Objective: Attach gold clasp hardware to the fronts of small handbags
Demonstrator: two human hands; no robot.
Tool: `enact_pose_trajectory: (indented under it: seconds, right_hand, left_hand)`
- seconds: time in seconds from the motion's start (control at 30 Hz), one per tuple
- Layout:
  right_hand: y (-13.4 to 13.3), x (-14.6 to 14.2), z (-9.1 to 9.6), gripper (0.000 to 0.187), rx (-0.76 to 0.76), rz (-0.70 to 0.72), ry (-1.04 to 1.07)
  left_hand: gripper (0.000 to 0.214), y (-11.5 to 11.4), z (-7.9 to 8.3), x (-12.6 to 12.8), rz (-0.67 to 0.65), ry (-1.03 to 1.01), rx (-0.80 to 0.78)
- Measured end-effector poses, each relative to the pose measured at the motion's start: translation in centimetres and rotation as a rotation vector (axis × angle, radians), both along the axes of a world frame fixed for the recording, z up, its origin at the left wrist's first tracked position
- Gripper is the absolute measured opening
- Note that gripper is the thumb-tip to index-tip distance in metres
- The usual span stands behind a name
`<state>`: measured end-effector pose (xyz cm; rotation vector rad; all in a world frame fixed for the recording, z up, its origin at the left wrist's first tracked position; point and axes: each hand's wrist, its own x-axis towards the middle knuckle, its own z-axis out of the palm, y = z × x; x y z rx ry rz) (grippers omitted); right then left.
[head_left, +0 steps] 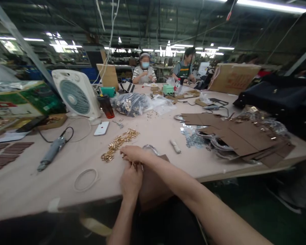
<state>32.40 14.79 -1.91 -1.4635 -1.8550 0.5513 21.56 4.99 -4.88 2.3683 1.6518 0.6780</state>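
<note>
A brown leather-like panel (154, 185) lies at the table's front edge, partly hanging over it, with a wrapped handle (151, 148) at its far end. My left hand (131, 178) is closed at the panel's left edge; its fingertips are partly hidden under my other hand. Across it reaches my right hand (132, 153), fingers pinched together beside a heap of small gold metal fittings (119, 144). Whatever sits between those fingers is too small to make out.
Brown panels with wrapped handles (234, 136) pile up on the right, near silvery pieces (193, 137). Leftward are an electric screwdriver (52, 153), a tape ring (85, 180), a phone (101, 128) and a fan (76, 95). Two people (144, 73) work across the table.
</note>
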Motion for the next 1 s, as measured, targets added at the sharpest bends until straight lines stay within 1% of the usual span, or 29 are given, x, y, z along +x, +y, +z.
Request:
enact_pose_trajectory:
  seconds: [0.07,0.13,0.17,0.23,0.27,0.33,0.4,0.47,0.5,0.53,0.57,0.63,0.67,0.7,0.77,0.83,0.93,1.0]
  right_hand:
    - [-0.8,1.4,0.8,0.012,0.020,0.011,0.030]
    - [-2.3,3.3,1.7,0.007,0.063,-0.010,0.095]
    - [-3.5,4.5,2.0,0.011,0.092,-0.043,0.150]
    - [-6.5,6.8,2.3,0.019,0.152,-0.192,0.406]
    - [-8.2,7.8,2.2,0.024,0.141,-0.251,0.508]
    - [-12.0,9.5,1.7,0.030,0.098,-0.335,0.659]
    - [-15.7,10.4,0.7,0.032,0.029,-0.361,0.745]
    - [-18.7,10.4,-0.7,0.032,-0.068,-0.347,0.733]
    - [-19.8,10.2,-1.4,0.032,-0.118,-0.334,0.715]
    - [-20.7,9.8,-2.1,0.032,-0.148,-0.329,0.688]
    - [-21.3,9.4,-2.8,0.031,-0.154,-0.331,0.651]
    - [-21.8,8.6,-3.7,0.028,-0.108,-0.346,0.546]
    - [-21.8,8.2,-4.0,0.026,-0.067,-0.351,0.480]
    - [-21.7,8.0,-4.2,0.024,-0.027,-0.354,0.413]
    - [-21.4,7.7,-4.3,0.022,0.035,-0.359,0.304]
    - [-21.3,7.6,-4.4,0.021,0.077,-0.382,0.244]
    - [-21.3,7.6,-4.4,0.023,0.099,-0.424,0.225]
    - [-21.3,7.5,-4.4,0.022,0.092,-0.423,0.217]
  left_hand:
    - [0.037,-0.1,0.1,0.0,0.018,0.001,-0.015]
    - [0.040,-0.2,0.1,0.1,0.033,-0.010,-0.039]
    - [0.041,-0.2,0.1,0.1,0.035,-0.020,-0.050]
    - [0.040,-0.2,0.0,0.2,0.029,-0.051,-0.067]
    - [0.038,-0.2,-0.1,0.2,0.026,-0.078,-0.072]
    - [0.033,-0.3,-0.2,0.1,0.027,-0.166,-0.056]
    - [0.036,-0.3,-0.3,0.0,0.046,-0.286,0.008]
    - [0.041,-0.2,-0.2,-0.2,0.035,-0.369,0.102]
    - [0.040,-0.2,-0.1,-0.2,-0.008,-0.373,0.139]
    - [0.037,-0.1,0.1,-0.2,-0.083,-0.348,0.158]
    - [0.033,-0.1,0.3,-0.1,-0.186,-0.297,0.157]
    - [0.030,0.1,0.8,0.5,-0.400,-0.150,0.104]
    - [0.027,0.2,1.1,0.9,-0.468,-0.077,0.071]
    - [0.023,0.3,1.4,1.4,-0.502,-0.016,0.043]
    - [0.015,0.5,1.8,2.6,-0.495,0.053,-0.001]
    - [0.019,0.7,2.1,3.6,-0.475,0.061,-0.052]
    - [0.021,1.3,2.2,4.5,-0.465,0.022,-0.170]
    - [0.021,1.8,2.2,4.6,-0.453,-0.029,-0.255]
